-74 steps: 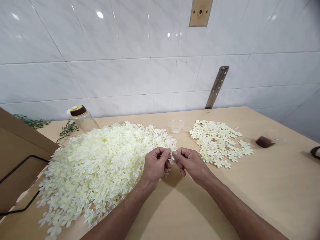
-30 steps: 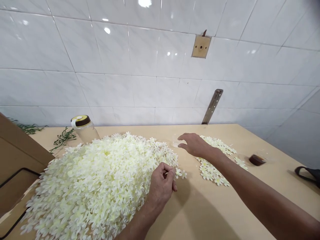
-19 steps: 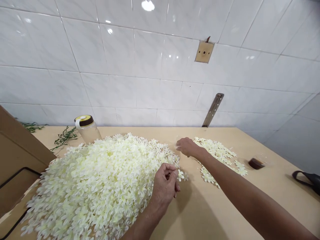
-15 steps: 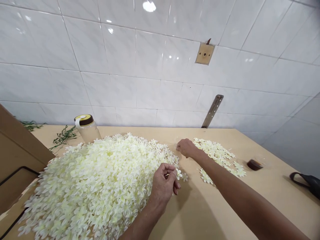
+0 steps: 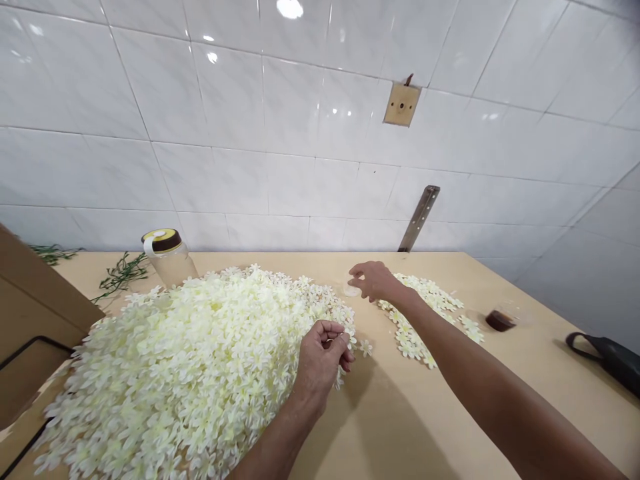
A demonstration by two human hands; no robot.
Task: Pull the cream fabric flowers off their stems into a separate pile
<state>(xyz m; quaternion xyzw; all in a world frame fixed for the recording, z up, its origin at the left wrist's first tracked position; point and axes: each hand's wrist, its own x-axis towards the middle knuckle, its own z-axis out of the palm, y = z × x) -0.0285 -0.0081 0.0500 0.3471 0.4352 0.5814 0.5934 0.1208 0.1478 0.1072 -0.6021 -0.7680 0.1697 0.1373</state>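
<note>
A large heap of white artificial flowers (image 5: 215, 360) with pale yellow centres spreads across the left side of the table. At its right edge my left hand (image 5: 323, 357) is closed in a pinch, with a small white flower (image 5: 352, 341) at its fingertips. Another single flower (image 5: 367, 347) lies just right of those fingers. Farther back, my right hand (image 5: 374, 281) has its thumb and fingers apart, beside a small clear dish (image 5: 351, 289); I see nothing held in it. A smaller spread of flowers (image 5: 413, 340) lies behind and under my right forearm.
A clear jar (image 5: 173, 263) with a brown and yellow lid stands behind the heap, near green stems (image 5: 123, 273). A cardboard box (image 5: 35, 327) is at left. A cup of dark liquid (image 5: 500, 321) and a black strapped object (image 5: 613, 360) sit at right. A tiled wall (image 5: 290, 180) borders the table.
My right hand's fingers have spread from a pinch and lifted slightly, so the clear dish shows more. My left hand keeps its pinch. The whole view has shifted a little.
</note>
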